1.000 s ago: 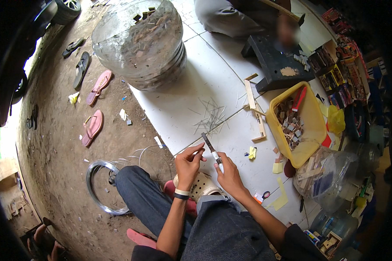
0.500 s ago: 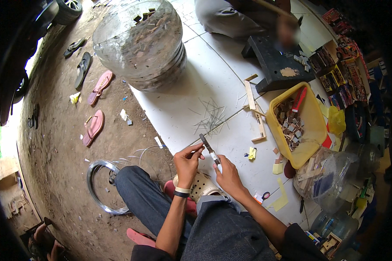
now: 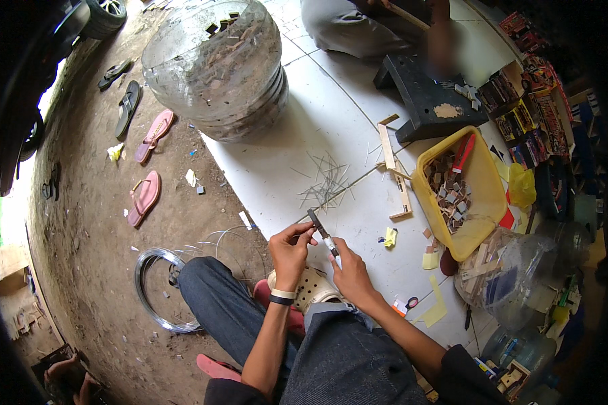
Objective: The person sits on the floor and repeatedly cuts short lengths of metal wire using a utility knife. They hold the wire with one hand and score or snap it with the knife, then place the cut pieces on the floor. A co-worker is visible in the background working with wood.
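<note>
My right hand (image 3: 352,268) is closed around a slim tool with a dark head and white grip, which look like pliers (image 3: 323,233). Beside the dark head, my left hand (image 3: 289,253) pinches with thumb and forefinger. A thin wire (image 3: 240,227) arcs up from a silvery coil (image 3: 142,297) on the dirt toward this hand; its end at the fingertips is too fine to make out. Just beyond the tool, several short straight wire pieces (image 3: 327,181) lie scattered on the white tiles.
A yellow basin (image 3: 422,196) with small blocks and a red-handled tool stands right, near wooden strips (image 3: 400,189). Behind is a large clear plastic container (image 3: 216,81) of scraps. Another person (image 3: 358,27) sits by a black stool (image 3: 425,101). Pink sandals (image 3: 145,199) lie on the dirt.
Both my hands and the tool stay almost in place, with only a slight shift. The other person's arm and the stick they hold have moved a little.
</note>
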A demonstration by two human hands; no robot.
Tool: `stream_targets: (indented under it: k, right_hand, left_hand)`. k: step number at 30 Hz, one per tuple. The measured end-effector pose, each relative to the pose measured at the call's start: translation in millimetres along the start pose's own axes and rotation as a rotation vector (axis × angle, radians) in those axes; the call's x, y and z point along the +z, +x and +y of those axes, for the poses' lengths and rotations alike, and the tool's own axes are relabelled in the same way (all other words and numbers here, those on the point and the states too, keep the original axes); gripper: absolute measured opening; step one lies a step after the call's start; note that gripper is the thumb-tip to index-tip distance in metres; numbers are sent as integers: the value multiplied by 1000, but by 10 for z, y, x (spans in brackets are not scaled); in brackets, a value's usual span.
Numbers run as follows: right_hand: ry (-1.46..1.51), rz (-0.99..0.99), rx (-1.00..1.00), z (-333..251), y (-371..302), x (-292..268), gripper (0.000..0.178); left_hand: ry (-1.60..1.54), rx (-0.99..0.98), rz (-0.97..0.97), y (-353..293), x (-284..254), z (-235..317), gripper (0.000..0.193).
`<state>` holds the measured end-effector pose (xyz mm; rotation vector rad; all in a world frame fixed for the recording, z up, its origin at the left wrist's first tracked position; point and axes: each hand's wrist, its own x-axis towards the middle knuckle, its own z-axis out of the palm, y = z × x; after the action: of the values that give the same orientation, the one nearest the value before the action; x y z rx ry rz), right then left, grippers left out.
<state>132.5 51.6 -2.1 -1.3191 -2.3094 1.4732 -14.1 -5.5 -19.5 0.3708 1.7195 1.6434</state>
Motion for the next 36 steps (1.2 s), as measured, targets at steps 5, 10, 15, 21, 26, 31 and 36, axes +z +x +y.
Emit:
stream_targets:
  k: [5, 10, 15, 21, 26, 31, 36]
  right_hand:
    - [-30, 5, -5, 2, 0, -4, 36]
    - [-128, -22, 59, 68, 60, 33, 27]
    - [-116, -21, 151, 79, 84, 104, 32]
    - [-159, -17, 159, 49, 106, 121, 30]
    - [-273, 27, 118, 3, 82, 153, 25]
    - [-249, 69, 78, 42, 201, 48, 30]
    - [256, -157, 265, 224, 293, -153, 26]
  left_hand:
    - [20, 9, 0, 1, -5, 15, 17]
    - [-21, 6, 0, 9, -7, -30, 18]
    - [20, 10, 48, 20, 2, -92, 18]
    - [49, 27, 79, 27, 26, -85, 18]
    - [123, 13, 133, -9, -26, -17, 17]
    - [200, -9, 148, -44, -301, 169, 17]
    - [279, 0, 7, -79, -765, 304, 15]
